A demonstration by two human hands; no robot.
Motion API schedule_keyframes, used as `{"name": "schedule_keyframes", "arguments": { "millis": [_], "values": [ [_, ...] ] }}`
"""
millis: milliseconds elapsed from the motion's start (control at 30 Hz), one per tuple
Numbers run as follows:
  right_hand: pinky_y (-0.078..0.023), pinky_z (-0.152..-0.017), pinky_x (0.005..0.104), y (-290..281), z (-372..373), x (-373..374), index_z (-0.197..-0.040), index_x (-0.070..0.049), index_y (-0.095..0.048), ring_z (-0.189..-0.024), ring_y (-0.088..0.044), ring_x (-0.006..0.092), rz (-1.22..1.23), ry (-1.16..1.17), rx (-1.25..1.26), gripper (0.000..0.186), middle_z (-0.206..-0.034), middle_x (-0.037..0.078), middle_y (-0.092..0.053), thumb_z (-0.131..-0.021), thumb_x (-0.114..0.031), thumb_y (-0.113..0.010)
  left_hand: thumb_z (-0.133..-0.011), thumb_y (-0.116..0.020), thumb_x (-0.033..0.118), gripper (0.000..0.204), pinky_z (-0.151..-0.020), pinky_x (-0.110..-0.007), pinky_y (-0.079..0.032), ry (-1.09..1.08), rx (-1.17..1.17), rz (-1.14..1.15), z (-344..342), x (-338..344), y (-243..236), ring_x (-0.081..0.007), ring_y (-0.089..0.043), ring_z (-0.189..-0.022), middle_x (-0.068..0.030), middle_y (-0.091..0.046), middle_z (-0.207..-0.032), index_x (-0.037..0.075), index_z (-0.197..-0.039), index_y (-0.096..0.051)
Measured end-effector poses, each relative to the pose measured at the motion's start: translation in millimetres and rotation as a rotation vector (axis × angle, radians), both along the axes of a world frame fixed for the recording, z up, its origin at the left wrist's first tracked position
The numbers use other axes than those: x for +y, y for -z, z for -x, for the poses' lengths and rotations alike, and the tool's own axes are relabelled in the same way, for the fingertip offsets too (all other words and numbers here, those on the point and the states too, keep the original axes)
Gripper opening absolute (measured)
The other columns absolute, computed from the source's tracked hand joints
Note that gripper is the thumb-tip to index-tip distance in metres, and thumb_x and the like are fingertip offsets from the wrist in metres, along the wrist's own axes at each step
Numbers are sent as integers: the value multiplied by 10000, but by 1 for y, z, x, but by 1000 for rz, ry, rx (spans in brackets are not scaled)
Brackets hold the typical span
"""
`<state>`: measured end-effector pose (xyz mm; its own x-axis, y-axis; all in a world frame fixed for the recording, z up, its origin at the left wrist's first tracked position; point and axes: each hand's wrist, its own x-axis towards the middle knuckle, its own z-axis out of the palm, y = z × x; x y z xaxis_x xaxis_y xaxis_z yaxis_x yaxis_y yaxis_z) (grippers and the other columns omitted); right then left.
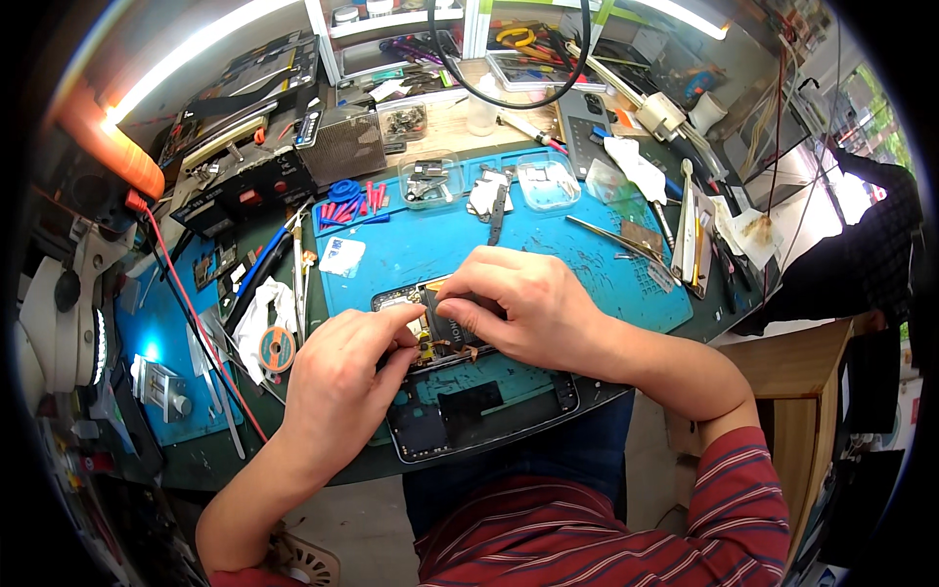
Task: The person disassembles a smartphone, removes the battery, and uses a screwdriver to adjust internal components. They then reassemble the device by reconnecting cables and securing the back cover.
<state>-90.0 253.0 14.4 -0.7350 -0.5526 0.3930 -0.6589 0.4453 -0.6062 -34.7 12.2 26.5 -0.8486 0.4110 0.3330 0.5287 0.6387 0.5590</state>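
An opened phone (401,296) lies on the blue mat in front of me, its battery and inner boards exposed. Against its near edge rests a dark phone back panel (469,411), inner side up. At the phone's left part is my left hand (347,377), thumb and fingers closed at the side next to small golden flex cables (452,345). From the right, my right hand (533,308) reaches over the battery with curled fingers, thumb and index tip close together. Whatever lies between the fingertips of either hand is too small or hidden to make out.
Beyond the phone stand clear boxes (430,179) of small parts. Screwdrivers and tweezers (611,235) lie on the mat's right. To the left are a solder spool (278,349), white tissue and a red cable (181,279). A black cable loop (509,103) hangs at the top.
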Motion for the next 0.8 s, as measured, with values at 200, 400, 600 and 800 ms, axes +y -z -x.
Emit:
{"name": "schedule_keyframes", "arguments": {
  "millis": [200, 400, 600, 800],
  "values": [
    [-590, -702, 426, 3, 1, 1, -991, -80, -751, -819, -722, 309, 12, -9, 19, 132, -917, 82, -697, -988, -212, -749, -850, -809, -16, 431, -791, -400, -562, 1, -46, -6, 0, 0, -4, -259, -713, -865, -57, -758, -922, 46, -1265, -709],
    [-589, -697, 428, 4, 1, 1, -989, -82, -750, -813, -720, 314, 11, -7, 25, 128, -914, 80, -695, -987, -210, -749, -859, -810, -10, 408, -804, -399, -566, -10, -41, -14, -1, -1, -4, -264, -724, -874, -65, -773, -931, 43, -1252, -714],
    [-593, -703, 430, 3, 0, 1, -990, -92, -753, -831, -729, 308, 2, -57, 26, 115, -920, 72, -700, -967, -204, -765, -864, -805, -14, 405, -804, -398, -567, -4, -23, -7, 0, -2, -1, -263, -725, -874, -62, -776, -931, 45, -1254, -715],
    [-597, -715, 423, 6, -2, 0, -1015, -114, -764, -865, -731, 285, 4, -116, 119, 102, -943, 48, -702, -944, -186, -778, -857, -811, -12, 399, -802, -393, -569, 3, -31, -16, 0, -2, -3, -259, -725, -884, -55, -782, -931, 46, -1242, -725]
  ]
}}
